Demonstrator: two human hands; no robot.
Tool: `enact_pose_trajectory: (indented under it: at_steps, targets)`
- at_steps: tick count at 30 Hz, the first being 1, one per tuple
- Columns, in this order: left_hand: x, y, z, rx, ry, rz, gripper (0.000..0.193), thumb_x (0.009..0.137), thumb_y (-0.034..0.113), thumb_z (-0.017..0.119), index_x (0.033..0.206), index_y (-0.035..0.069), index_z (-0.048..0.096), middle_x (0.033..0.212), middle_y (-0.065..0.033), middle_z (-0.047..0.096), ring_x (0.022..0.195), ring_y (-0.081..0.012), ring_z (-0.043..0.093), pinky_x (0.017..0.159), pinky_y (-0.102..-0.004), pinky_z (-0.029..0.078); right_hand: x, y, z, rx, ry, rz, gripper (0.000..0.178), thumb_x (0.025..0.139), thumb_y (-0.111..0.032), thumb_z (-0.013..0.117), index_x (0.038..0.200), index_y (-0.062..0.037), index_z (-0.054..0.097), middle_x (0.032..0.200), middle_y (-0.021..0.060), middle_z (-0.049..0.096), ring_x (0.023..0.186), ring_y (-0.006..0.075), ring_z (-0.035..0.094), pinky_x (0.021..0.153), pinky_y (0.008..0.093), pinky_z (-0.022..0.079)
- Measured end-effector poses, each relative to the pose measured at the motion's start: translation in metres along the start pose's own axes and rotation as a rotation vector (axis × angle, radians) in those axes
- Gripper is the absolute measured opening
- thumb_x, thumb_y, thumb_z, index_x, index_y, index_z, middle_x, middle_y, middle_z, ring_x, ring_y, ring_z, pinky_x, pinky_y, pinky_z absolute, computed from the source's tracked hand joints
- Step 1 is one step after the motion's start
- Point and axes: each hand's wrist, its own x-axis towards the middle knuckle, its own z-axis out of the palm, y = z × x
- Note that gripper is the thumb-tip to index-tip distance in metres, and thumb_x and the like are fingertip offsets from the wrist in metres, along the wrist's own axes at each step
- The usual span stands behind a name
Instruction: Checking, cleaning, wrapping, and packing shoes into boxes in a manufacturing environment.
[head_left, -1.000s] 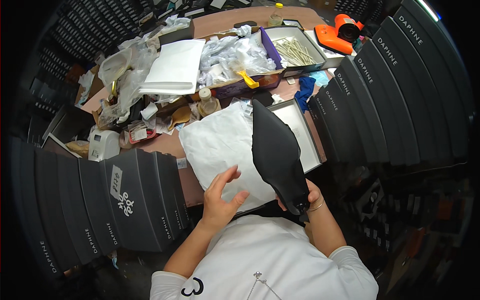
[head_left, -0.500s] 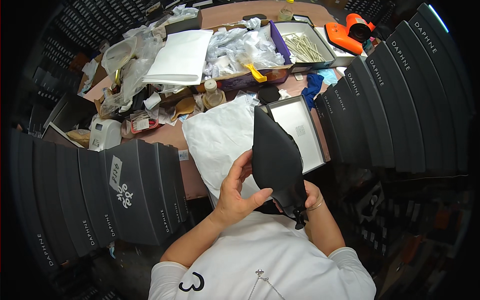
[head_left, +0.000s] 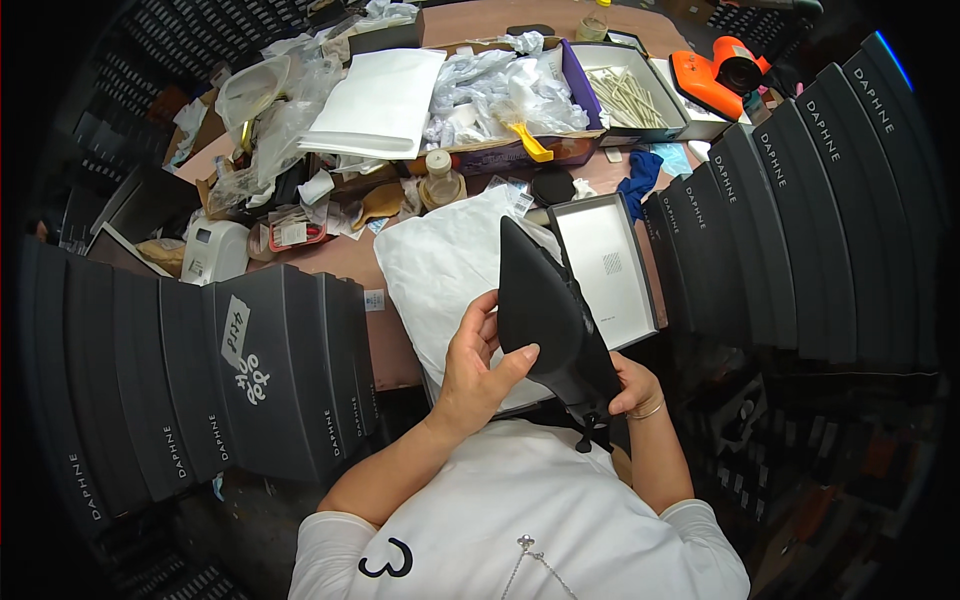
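Note:
A black pointed-toe heeled shoe (head_left: 545, 325) is held up in front of my chest, its dark sole turned toward me and its toe pointing away. My left hand (head_left: 478, 368) grips its left side, with the thumb on the sole and the fingers behind. At the heel end my right hand (head_left: 637, 388) holds the shoe's right side; some of those fingers are hidden. Beneath and beyond the shoe, white wrapping paper (head_left: 430, 255) lies spread on the table. An open shoe box part (head_left: 615, 265) with a white inside sits right of the paper.
Stacked dark shoe boxes (head_left: 270, 380) rise at the left, and another stack (head_left: 780, 230) at the right. Across the back are a carton of crumpled paper (head_left: 510, 95), a box of pale sticks (head_left: 630, 95), an orange tool (head_left: 707, 85) and a yellow-handled brush (head_left: 530, 142).
The shoe has tilted a little, showing more of its right side. My right hand has shifted slightly right, its thumb now in view on the shoe. The whole view has shifted slightly.

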Motion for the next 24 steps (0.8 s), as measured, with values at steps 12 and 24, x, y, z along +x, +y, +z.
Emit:
enact_pose_trajectory:
  at_steps: [12, 24]
  targets:
    - [-0.005, 0.003, -0.016, 0.048, -0.04, 0.038, 0.065, 0.081, 0.01, 0.062, 0.137, -0.01, 0.034, 0.128, -0.0183, 0.053, 0.118, -0.0221, 0.052, 0.104, -0.0355, 0.038, 0.004, 0.0, 0.009, -0.001, 0.027, 0.004, 0.076, 0.053, -0.023, 0.085, 0.116, 0.0113, 0.059, 0.11, 0.0155, 0.065, 0.1, 0.0222, 0.064, 0.092, 0.0297, 0.046]
    - [-0.046, -0.03, -0.042, 1.36, -0.004, 0.314, 0.085, 0.067, 0.025, 0.081, 0.138, 0.002, 0.041, 0.138, -0.0185, 0.04, 0.133, -0.0358, 0.034, 0.11, -0.0548, 0.023, 0.007, -0.001, 0.021, 0.254, 0.036, -0.196, 0.087, 0.064, -0.045, 0.08, 0.124, 0.0094, 0.049, 0.106, 0.0261, 0.061, 0.075, 0.0319, 0.068, 0.055, 0.0334, 0.058]
